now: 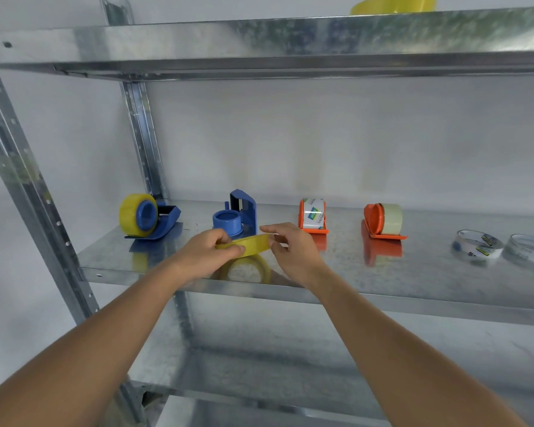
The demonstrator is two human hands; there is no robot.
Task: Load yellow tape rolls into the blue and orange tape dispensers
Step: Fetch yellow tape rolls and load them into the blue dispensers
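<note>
A yellow tape roll (253,243) hangs flat just above the metal shelf (352,272), held between both hands. My left hand (204,252) grips its left rim, and my right hand (290,248) pinches its right rim. Right behind the roll lies an empty blue dispenser (238,215) on its side, hub up. At the far left stands another blue dispenser (167,218) with a yellow roll (131,218) on its hub. To the right stand an orange dispenser (312,215) holding a labelled roll and a second orange dispenser (375,223) with a pale roll (392,218).
Two clear tape rolls (477,248) (529,251) lie flat at the shelf's right end. Another yellow roll (392,4) sits on the upper shelf. The steel upright (142,134) stands at the back left, and a lower shelf (259,380) runs beneath.
</note>
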